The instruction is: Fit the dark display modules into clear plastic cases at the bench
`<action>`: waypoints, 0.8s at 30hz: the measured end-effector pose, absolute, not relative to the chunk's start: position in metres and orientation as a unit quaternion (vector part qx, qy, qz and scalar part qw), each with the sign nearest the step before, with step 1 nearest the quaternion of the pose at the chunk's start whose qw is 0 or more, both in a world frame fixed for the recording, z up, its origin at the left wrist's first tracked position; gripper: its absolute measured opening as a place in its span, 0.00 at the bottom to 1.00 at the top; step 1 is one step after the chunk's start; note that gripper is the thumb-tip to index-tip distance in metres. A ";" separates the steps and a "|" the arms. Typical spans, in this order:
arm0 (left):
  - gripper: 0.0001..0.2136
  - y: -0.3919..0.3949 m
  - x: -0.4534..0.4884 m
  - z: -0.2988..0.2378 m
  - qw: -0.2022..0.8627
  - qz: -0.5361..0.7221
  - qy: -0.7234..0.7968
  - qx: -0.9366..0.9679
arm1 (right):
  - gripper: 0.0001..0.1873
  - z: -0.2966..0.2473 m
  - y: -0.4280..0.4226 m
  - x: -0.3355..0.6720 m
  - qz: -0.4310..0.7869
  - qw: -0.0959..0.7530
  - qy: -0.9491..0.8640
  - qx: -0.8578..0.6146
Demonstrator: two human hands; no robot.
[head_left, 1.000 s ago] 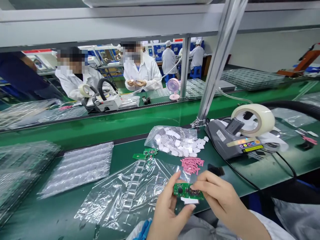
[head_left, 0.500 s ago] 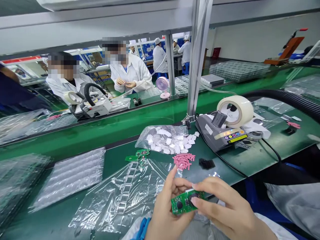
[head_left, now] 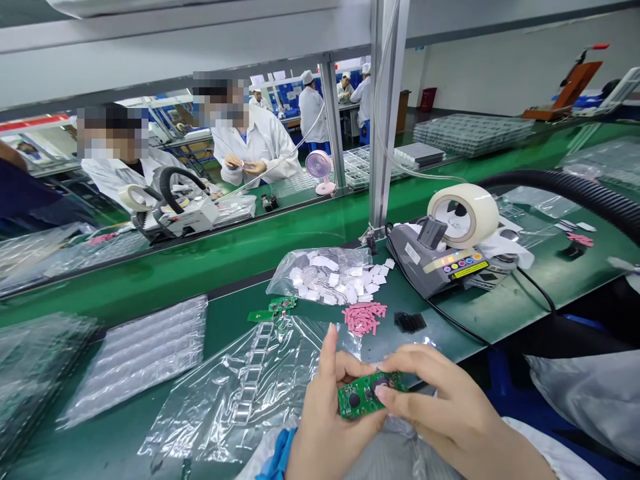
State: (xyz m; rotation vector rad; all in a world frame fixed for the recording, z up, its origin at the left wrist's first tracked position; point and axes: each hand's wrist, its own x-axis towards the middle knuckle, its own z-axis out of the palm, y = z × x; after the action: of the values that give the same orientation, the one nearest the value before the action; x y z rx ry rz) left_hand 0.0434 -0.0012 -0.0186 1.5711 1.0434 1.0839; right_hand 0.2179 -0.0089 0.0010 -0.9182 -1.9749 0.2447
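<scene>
A small green circuit board sits between both my hands near the front edge of the green bench. My left hand grips its left end, fingers curled behind it and the forefinger raised. My right hand holds its right end, thumb pressed on the board's face. Just beyond lie a heap of pink strips, a small black pad and a clear bag of white pads. Another green board rests on the bench further left.
A tape dispenser with a white tape roll stands at right, its cable trailing forward. Crumpled clear plastic and a clear blister tray lie at left. A black hose runs at far right. Co-workers in white coats sit across the conveyor.
The view shifted, so the bench items slid left. My hands dropped slightly and tilted the board, with the thumb pressing on its face; the white pad seen under the board earlier is gone from view.
</scene>
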 end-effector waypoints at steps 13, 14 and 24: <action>0.38 0.033 0.043 -0.021 0.764 0.327 0.404 0.382 | 0.12 -0.023 0.020 0.220 0.216 0.327 -0.840 -0.376; 0.37 0.037 0.042 -0.023 0.775 0.313 0.414 0.360 | 0.13 -0.023 0.023 0.219 0.225 0.304 -0.846 -0.376; 0.17 0.192 -0.025 -0.031 0.549 0.403 0.589 0.434 | 0.31 -0.043 0.046 0.227 0.062 0.311 -0.828 -0.462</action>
State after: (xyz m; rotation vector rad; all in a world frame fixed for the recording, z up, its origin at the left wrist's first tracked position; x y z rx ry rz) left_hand -0.0251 0.1925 -0.0306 1.0273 1.3951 0.9553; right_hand 0.2270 0.0461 -0.0425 -1.2187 -2.1860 0.1635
